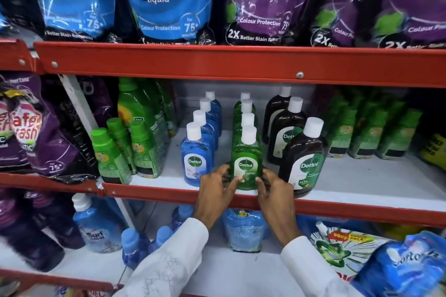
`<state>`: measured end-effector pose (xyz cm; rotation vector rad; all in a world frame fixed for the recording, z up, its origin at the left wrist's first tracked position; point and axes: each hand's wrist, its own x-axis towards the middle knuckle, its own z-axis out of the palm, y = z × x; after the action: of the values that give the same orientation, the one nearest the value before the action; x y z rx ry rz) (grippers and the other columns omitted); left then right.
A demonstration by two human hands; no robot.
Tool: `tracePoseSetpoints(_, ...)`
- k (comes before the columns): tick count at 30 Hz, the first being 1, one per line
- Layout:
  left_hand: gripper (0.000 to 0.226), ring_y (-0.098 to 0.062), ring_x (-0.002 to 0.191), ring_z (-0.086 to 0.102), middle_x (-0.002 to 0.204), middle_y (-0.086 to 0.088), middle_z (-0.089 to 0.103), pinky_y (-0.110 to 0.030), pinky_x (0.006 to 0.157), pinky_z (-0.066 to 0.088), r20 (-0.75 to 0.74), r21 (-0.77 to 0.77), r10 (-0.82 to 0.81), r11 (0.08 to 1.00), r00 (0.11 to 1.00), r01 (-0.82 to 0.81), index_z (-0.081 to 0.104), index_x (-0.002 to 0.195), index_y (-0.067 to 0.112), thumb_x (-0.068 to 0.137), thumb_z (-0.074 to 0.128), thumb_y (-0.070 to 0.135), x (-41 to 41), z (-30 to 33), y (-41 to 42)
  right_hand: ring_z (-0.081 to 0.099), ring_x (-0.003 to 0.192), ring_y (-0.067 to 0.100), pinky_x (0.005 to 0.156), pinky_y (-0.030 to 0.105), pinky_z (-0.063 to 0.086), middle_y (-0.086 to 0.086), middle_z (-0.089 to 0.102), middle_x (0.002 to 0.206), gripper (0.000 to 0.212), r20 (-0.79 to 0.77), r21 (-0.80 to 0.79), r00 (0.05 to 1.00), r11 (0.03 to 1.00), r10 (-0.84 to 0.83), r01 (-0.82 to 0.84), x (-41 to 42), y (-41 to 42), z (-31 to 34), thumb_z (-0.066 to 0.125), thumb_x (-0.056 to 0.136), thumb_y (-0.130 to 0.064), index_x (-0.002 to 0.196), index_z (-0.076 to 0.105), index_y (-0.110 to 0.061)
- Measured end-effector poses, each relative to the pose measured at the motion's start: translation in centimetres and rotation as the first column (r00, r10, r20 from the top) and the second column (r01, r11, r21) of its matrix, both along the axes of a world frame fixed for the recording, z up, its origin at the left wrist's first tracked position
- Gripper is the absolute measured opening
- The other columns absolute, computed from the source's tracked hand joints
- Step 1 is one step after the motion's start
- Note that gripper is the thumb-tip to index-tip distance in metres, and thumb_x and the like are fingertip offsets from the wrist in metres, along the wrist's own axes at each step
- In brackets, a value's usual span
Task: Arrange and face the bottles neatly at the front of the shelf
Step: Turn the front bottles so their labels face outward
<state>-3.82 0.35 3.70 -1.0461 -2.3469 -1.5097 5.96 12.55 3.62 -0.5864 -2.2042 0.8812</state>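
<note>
At the shelf (169, 191) front edge, my left hand (214, 190) and right hand (272, 190) have fingers clamped on the green bottle (246, 164), label forward. Facing step; next I judge squaring it with the blue bottle (196, 164). Rear labels hidden.

Both hands (243, 190) around green bottle (246, 159)
</note>
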Motion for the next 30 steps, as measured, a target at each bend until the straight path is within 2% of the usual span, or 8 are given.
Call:
tracePoseSetpoints(4, 0.032, -0.001, 0.085, 0.069, 0.103, -0.003, 0.076, -0.014, 0.079, 0.056, -0.013, -0.010, 0.008, 1.000, 1.000, -0.009, 0.064, 0.113, 0.015, 0.086, 0.071, 0.031, 0.5, 0.3, -0.2, 0.069, 0.095, 0.011, 0.087, 0.014, 0.046, 0.011, 0.075, 0.114, 0.034, -0.053, -0.047, 0.998, 0.999, 0.019, -0.022, 0.5, -0.3, 0.5, 0.062, 0.094, -0.013, 0.127, 0.063, -0.004)
tracePoseSetpoints(8, 0.044, 0.005, 0.099, 0.062, 0.115, 0.002, 0.067, -0.007, 0.087, 0.047, 0.010, 0.101, 0.100, 0.990, 0.995, -0.100, 0.059, 0.124, 0.015, 0.084, 0.074, 0.025, 2.2, 0.0, -0.8, 0.072, 0.096, 0.003, 0.092, 0.021, 0.056, 0.001, 0.076, 0.113, 0.032, -0.158, -0.094, 0.987, 0.995, 0.003, -0.018, 2.8, -0.2, 0.3, 0.068, 0.091, -0.014, 0.122, 0.069, -0.011)
tracePoseSetpoints(15, 0.021, 0.003, 0.084, 0.056, 0.091, 0.002, 0.062, -0.005, 0.081, 0.038, -0.084, 0.212, 0.146, 0.969, 0.986, -0.125, 0.066, 0.096, 0.017, 0.079, 0.075, 0.008, 8.3, 1.1, 2.8, 0.072, 0.079, 0.007, 0.076, 0.013, 0.054, -0.004, 0.077, 0.088, 0.022, -0.302, -0.122, 0.933, 0.979, -0.195, 0.165, 8.5, 5.3, 0.7, 0.071, 0.083, -0.001, 0.093, 0.074, -0.020)
tracePoseSetpoints(18, 0.036, -0.005, 0.091, 0.062, 0.103, 0.001, 0.070, -0.016, 0.088, 0.048, -0.025, 0.083, 0.054, 0.995, 0.998, -0.052, 0.065, 0.112, 0.017, 0.080, 0.075, 0.030, 8.6, 0.9, 5.9, 0.070, 0.094, 0.018, 0.089, 0.029, 0.056, 0.003, 0.073, 0.109, 0.040, -0.173, -0.118, 0.975, 0.986, -0.138, 0.118, 7.9, 8.8, 1.0, 0.067, 0.082, 0.001, 0.118, 0.063, -0.016)
tracePoseSetpoints(21, 0.040, -0.013, 0.092, 0.068, 0.105, -0.001, 0.074, -0.031, 0.087, 0.055, 0.006, 0.008, 0.019, 1.000, 1.000, -0.019, 0.064, 0.116, 0.019, 0.082, 0.073, 0.035, 8.2, 0.8, 7.7, 0.066, 0.105, 0.017, 0.090, 0.019, 0.050, -0.001, 0.067, 0.116, 0.052, 0.020, -0.080, 1.000, 0.997, 0.014, -0.013, 7.4, 11.2, 1.1, 0.064, 0.084, 0.001, 0.133, 0.055, -0.012)
tracePoseSetpoints(25, 0.032, 0.014, 0.089, 0.055, 0.099, 0.010, 0.067, 0.006, 0.078, 0.034, -0.017, 0.029, 0.020, 0.999, 1.000, -0.020, 0.068, 0.112, 0.011, 0.081, 0.076, 0.018, 8.0, 1.2, 8.1, 0.068, 0.091, 0.008, 0.072, -0.006, 0.041, -0.004, 0.071, 0.101, 0.034, 0.056, -0.047, 0.995, 0.995, 0.088, -0.085, 7.5, 12.3, 0.9, 0.064, 0.089, -0.001, 0.122, 0.064, -0.010)
tracePoseSetpoints(28, 0.028, 0.030, 0.079, 0.052, 0.094, 0.013, 0.064, 0.008, 0.073, 0.032, -0.004, 0.009, -0.001, 1.000, 1.000, 0.001, 0.068, 0.110, 0.010, 0.083, 0.075, 0.015, 7.6, 1.1, 8.2, 0.068, 0.090, 0.008, 0.071, -0.006, 0.041, -0.003, 0.073, 0.099, 0.031, 0.044, -0.068, 0.994, 0.993, 0.100, -0.097, 7.5, 12.6, 0.8, 0.068, 0.089, -0.007, 0.119, 0.065, -0.013)
tracePoseSetpoints(30, 0.024, 0.022, 0.082, 0.059, 0.095, 0.012, 0.069, 0.007, 0.071, 0.035, 0.001, -0.001, 0.007, 1.000, 1.000, -0.007, 0.069, 0.107, 0.012, 0.084, 0.073, 0.013, 7.3, 1.0, 8.4, 0.070, 0.092, 0.007, 0.073, -0.004, 0.043, -0.002, 0.076, 0.101, 0.030, 0.047, -0.094, 0.994, 0.991, 0.100, -0.096, 7.5, 12.8, 0.6, 0.070, 0.087, -0.012, 0.117, 0.066, -0.017)
